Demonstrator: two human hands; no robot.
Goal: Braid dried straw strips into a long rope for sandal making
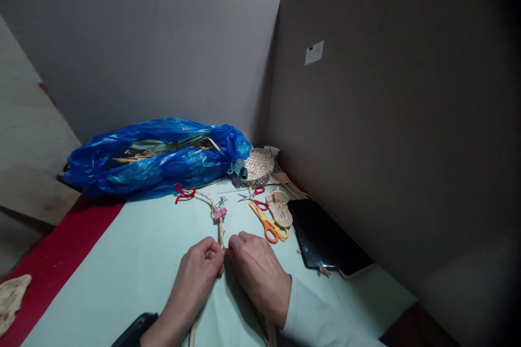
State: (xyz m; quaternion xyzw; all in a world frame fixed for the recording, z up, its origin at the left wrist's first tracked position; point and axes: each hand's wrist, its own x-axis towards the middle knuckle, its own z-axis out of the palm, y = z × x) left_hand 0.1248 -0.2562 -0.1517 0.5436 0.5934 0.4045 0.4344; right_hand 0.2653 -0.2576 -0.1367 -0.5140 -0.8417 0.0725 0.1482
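Observation:
A pale braid of plant fibre (221, 233) runs down the table from a pink binder clip (220, 213). At the braid's lower end my left hand (204, 260) is closed, its fingertips pinching the strands. My right hand (254, 265) faces it from the other side, fingers curled in on the same strands. Loose strands (192, 334) trail toward me beneath both wrists. Beyond the clip the braid bends left to a red tie (185, 193). The exact grip of the fingertips is partly hidden.
A blue plastic bag (171, 173) of dried stalks lies at the back, beside a woven basket (260, 165). Right of the braid are red-handled scissors (259, 191), orange-handled scissors (271, 231), a woven sole-shaped piece (279, 209) and a black tablet-like slab (325, 238). Grey partitions (345, 135) enclose the table.

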